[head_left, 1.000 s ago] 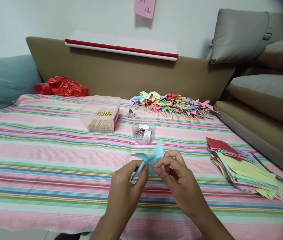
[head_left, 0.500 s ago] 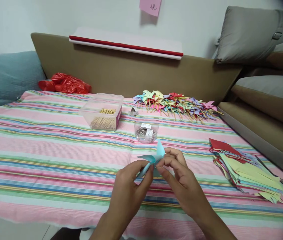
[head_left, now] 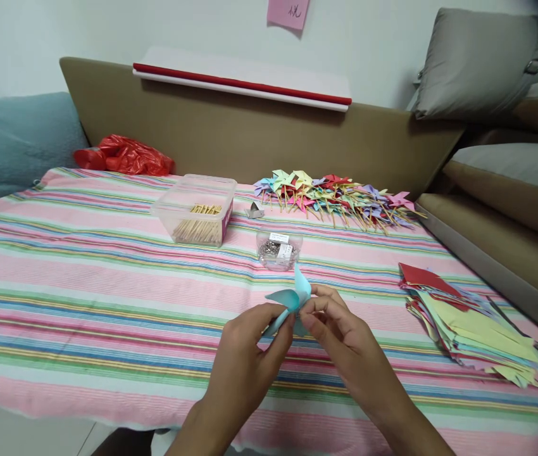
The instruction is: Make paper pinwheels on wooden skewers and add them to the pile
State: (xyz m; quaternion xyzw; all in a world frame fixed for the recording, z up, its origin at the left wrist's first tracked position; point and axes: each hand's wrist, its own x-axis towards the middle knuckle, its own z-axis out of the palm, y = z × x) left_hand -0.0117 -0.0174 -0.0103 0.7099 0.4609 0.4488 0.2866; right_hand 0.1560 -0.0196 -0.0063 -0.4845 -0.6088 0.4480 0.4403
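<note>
Fingers of the left hand point(head_left: 245, 358) are pinched together, thumb against index, on a light-blue folded paper pinwheel point(head_left: 288, 299); in the head view, those of the right hand point(head_left: 352, 345) pinch at its centre, though anything small between them is hidden. The pinwheel is held above a pink multicoloured striped cloth point(head_left: 107, 316), towards the middle of its near edge. Too hard a squeeze could crease or tear the thin blades; a slackened pinch could let them spring flat. Reaching knuckles might tip the clear plastic tub of small dark metal pieces point(head_left: 278, 250) just beyond.
</note>
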